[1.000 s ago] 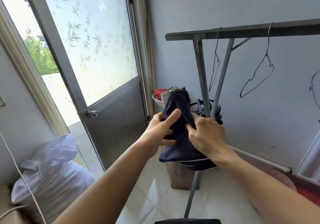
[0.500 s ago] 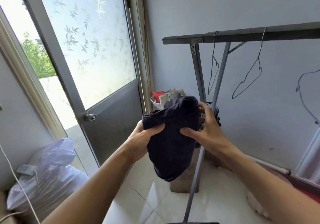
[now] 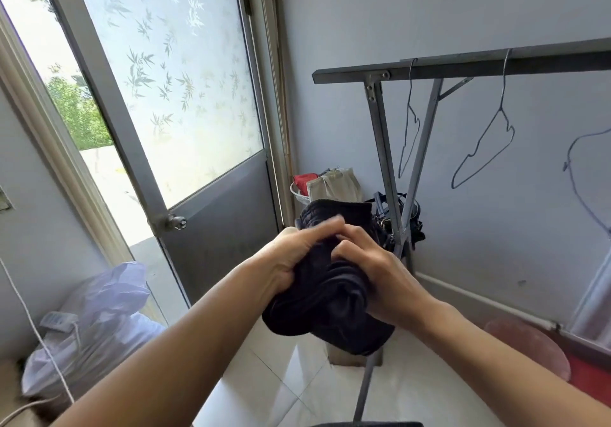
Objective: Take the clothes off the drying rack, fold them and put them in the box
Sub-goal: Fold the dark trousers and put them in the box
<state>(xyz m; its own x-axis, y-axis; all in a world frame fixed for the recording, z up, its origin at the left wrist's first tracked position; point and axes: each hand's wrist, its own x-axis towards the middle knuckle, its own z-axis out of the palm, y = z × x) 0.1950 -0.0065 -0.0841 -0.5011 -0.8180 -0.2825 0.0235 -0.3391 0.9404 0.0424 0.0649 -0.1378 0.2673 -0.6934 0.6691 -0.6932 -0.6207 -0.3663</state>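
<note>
I have both hands on a dark navy garment (image 3: 330, 297), bunched up in mid-air at the centre of my view. It is a soft, thick cloth, crumpled into heavy rolls and folds; its upper edge stands up above my fingers at 12 o'clock, and the rest sags below my wrists at 6 o'clock. My left hand (image 3: 291, 261) grips its left side, fingers curled over the cloth. My right hand (image 3: 370, 274) clutches the right side with the fingers closed round a fold (knuckles toward me). The two hands touch each other at the fingertips over the cloth.

Behind the garment, at 1 to 3 o'clock, stands the drying rack (image 3: 463, 66), a grey metal bar on slanted legs, with bare wire hangers (image 3: 482, 145) on it. Directly below the garment, at 6 o'clock, I see part of a cardboard box (image 3: 340, 357) on the floor, mostly hidden by the cloth.

The floor (image 3: 274, 393) is glossy white tile. At 9 to 11 o'clock is a grey door (image 3: 211, 228) with frosted glass bearing a leaf pattern, standing ajar, with greenery outside. A white plastic bag (image 3: 99, 320) lies at 8 o'clock. In the far corner at 12 o'clock sits a basket (image 3: 297, 195) with red and beige items. The walls are pale grey.
</note>
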